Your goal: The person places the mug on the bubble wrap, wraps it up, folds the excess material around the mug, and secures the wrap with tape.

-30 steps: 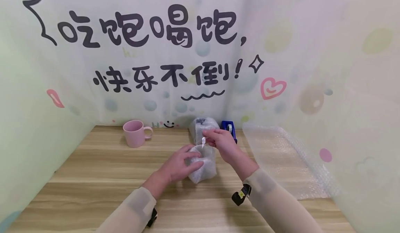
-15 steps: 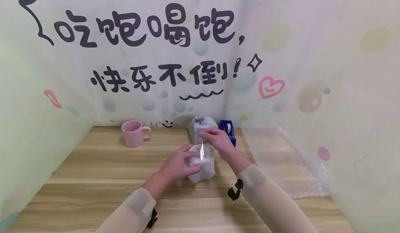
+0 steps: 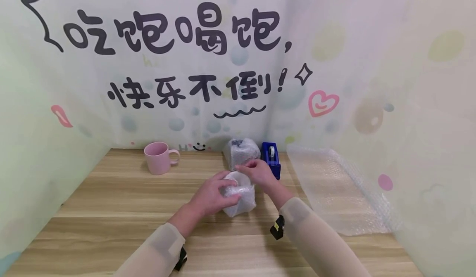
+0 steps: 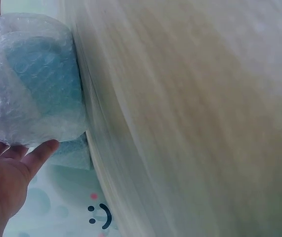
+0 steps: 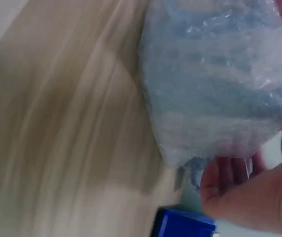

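A bubble-wrapped bundle [image 3: 243,204] sits on the wooden table in front of me. In the left wrist view, something bluish shows through the wrap. My left hand [image 3: 212,194] grips the bundle from the left, thumb at the near side and fingers over the far side. At its far right top edge is my right hand [image 3: 258,172], fingertips pinched together. A shiny sliver of clear tape [image 5: 250,167] shows between those fingers in the right wrist view; the rest of the strip is hard to make out.
Just behind stands a second bubble-wrapped bundle [image 3: 242,149], with a blue tape dispenser [image 3: 271,159] to its right. A pink mug [image 3: 158,158] is at the back left. A flat sheet of bubble wrap [image 3: 334,194] lies along the right side, near the wall.
My right hand has moved down and slightly nearer to the bundle's top. The tape strip that hung from its fingers no longer stands out in the head view. My left hand keeps its hold.
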{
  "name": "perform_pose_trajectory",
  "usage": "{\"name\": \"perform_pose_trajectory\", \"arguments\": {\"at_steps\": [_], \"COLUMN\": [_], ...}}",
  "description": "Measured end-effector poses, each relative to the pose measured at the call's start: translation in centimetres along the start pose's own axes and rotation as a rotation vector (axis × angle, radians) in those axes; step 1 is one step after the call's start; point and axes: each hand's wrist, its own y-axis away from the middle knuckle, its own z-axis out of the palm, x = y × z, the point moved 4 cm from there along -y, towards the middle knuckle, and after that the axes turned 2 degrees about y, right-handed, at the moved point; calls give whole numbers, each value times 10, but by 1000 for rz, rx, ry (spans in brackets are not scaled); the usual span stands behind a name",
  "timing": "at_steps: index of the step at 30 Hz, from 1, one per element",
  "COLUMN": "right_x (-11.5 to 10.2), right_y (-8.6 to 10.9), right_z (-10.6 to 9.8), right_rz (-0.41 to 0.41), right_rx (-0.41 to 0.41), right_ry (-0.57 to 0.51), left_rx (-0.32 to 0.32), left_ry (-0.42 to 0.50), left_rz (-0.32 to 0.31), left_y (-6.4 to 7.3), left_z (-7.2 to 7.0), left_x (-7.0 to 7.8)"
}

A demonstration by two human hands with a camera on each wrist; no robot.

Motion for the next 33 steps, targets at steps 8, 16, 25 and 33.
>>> {"name": "perform_pose_trajectory", "arguments": {"at_steps": [8,16,25,33], "right_x": [-15,-9,1,6], "right_y": [6,11,7,10], "right_z": [-9,-1,3,1], "right_rz": [-259,-208,-138,-97], "right_rx": [32,-195,-205,-199], "right_ry": [153,299,221,155], "left_rx": [-2,-17,10,-5], "left_ry": [-7,11,-42,-47], "left_rz": [17,-30,-22,40], "left_y": [0,0,-3,0], "left_z": [2,2,2,5], "left_x": [3,2,5,11]}}
